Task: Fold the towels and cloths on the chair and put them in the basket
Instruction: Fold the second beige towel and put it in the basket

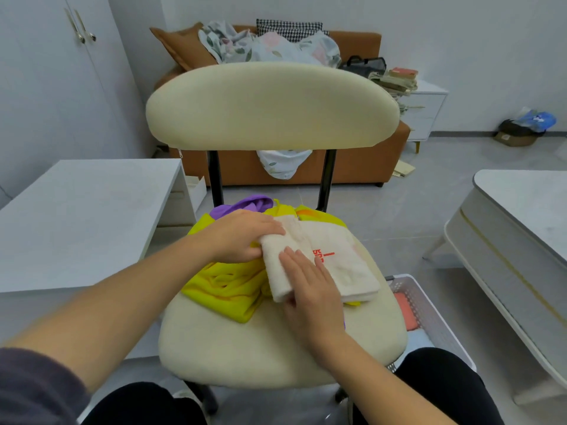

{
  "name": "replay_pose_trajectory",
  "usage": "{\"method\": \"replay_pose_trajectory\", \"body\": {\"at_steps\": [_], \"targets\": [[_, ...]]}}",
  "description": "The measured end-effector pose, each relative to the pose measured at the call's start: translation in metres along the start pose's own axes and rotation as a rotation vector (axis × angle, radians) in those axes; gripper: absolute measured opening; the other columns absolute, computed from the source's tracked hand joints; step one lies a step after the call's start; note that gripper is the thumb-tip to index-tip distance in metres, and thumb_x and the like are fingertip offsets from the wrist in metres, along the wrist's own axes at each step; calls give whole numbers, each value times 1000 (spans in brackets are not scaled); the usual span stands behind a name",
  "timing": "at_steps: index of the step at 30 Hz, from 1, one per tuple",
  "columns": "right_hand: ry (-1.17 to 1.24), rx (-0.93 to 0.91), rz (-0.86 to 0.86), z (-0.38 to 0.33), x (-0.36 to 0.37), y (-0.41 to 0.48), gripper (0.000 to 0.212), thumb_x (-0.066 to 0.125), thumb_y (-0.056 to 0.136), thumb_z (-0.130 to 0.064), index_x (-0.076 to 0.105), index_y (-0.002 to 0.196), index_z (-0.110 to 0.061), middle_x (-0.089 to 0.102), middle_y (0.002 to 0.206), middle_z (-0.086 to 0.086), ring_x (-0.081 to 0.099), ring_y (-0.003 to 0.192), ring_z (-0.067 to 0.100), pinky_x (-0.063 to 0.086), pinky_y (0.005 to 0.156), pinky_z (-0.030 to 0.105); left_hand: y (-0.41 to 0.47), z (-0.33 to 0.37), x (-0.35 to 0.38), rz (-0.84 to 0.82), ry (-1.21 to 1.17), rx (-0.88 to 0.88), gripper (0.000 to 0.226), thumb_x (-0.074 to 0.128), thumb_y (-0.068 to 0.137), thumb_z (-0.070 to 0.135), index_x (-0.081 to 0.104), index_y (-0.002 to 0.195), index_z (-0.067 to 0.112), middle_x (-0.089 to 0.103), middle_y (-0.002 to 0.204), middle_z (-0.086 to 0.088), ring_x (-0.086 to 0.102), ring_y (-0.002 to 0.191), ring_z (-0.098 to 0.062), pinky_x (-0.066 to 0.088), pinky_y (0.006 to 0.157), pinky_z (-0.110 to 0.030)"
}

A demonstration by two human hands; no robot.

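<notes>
A cream towel with red print [339, 259] lies partly folded on the cream chair seat [245, 342], on top of yellow cloths [227, 286]. A purple cloth [245, 205] shows behind them. My left hand [242, 237] lies over the towel's far left edge, thumb tucked under the fold. My right hand [310, 289] presses flat on the towel's near part, fingers straight. The white slatted basket [429, 305] stands on the floor right of the chair, with an orange-pink folded cloth [406, 311] inside.
The chair's backrest [270, 105] rises ahead. A white desk [76, 216] stands at the left and a white table [521, 240] at the right. A brown sofa [306, 167] heaped with bedding is behind. My knees are at the bottom edge.
</notes>
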State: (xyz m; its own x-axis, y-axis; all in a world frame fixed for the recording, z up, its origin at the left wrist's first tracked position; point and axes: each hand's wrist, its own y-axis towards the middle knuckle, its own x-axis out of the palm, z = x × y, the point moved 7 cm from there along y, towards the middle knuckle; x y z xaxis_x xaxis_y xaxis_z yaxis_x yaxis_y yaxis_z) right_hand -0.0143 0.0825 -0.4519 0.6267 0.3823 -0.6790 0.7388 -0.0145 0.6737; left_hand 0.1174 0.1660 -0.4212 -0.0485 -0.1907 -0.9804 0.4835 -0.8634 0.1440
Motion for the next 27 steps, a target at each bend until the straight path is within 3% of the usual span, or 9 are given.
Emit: {"method": "replay_pose_trajectory", "body": {"at_steps": [5, 7, 11, 14, 16, 18, 20, 23, 27], "targets": [[474, 275, -29, 26, -53, 58, 39, 56, 77, -6, 66, 112, -23, 67, 101, -17, 59, 93, -5, 43, 78, 9, -3, -25, -15, 149, -535, -298, 43, 74, 76, 26, 58, 115, 34, 62, 114, 10, 57, 103, -10, 47, 88, -27], [513, 307, -82, 37, -72, 84, 35, 57, 82, -1, 63, 101, -30, 63, 89, -24, 57, 83, -14, 41, 68, 3, 2, -27, -22, 178, -744, -343, 40, 76, 76, 17, 60, 109, 32, 62, 108, 8, 59, 99, -11, 51, 83, -26], [669, 378, -127, 65, -93, 122, 34, 55, 86, 3, 65, 90, -29, 66, 84, -11, 59, 78, -3, 48, 68, 16, 21, -27, -39, 308, -1044, -402, 37, 73, 78, 6, 57, 104, 26, 59, 102, -3, 59, 85, -13, 51, 64, -19], [895, 495, -121, 84, -99, 143, 24, 55, 89, -1, 67, 94, -21, 68, 92, 6, 63, 87, 17, 54, 77, 38, 39, -30, -46, 377, -1276, -399, 47, 79, 67, 14, 58, 109, 18, 63, 110, -13, 63, 96, -21, 56, 80, -29], [1019, 536, -138, 94, -100, 156, 20, 55, 91, -5, 67, 98, -19, 70, 93, 5, 67, 88, 19, 55, 79, 39, 53, -35, -51, 424, -1411, -406, 49, 80, 63, 22, 62, 107, 13, 68, 108, -11, 64, 100, -23, 54, 89, -34], [1099, 550, -187, 102, -97, 169, 18, 54, 93, -8, 66, 104, -17, 72, 94, 1, 69, 88, 16, 57, 77, 33, 66, -40, -60, 494, -1512, -451, 32, 75, 75, 22, 64, 103, 10, 70, 102, -7, 64, 99, -24, 54, 86, -33], [1094, 566, -260, 113, -90, 182, 18, 55, 93, -14, 64, 108, -17, 73, 98, -1, 69, 93, 16, 57, 79, 31, 77, -44, -75, 543, -1476, -529, 17, 61, 90, 26, 64, 99, 12, 70, 100, -6, 66, 93, -21, 55, 81, -32], [1021, 547, -300, 121, -83, 206, 18, 52, 96, -16, 62, 110, -20, 71, 100, -3, 67, 93, 14, 57, 81, 30, 86, -51, -111, 599, -1166, -570, 19, 55, 93, 37, 61, 96, 20, 68, 100, -2, 65, 89, -16, 53, 76, -30], [945, 384, -267, 110, -94, 237, 22, 53, 95, -16, 57, 114, -28, 65, 112, -1, 63, 104, 16, 54, 90, 39, 76, -38, -174, 714, -932, -333, 13, 52, 95, 32, 57, 104, 24, 64, 96, 10, 64, 83, -1, 52, 68, -15]]}}
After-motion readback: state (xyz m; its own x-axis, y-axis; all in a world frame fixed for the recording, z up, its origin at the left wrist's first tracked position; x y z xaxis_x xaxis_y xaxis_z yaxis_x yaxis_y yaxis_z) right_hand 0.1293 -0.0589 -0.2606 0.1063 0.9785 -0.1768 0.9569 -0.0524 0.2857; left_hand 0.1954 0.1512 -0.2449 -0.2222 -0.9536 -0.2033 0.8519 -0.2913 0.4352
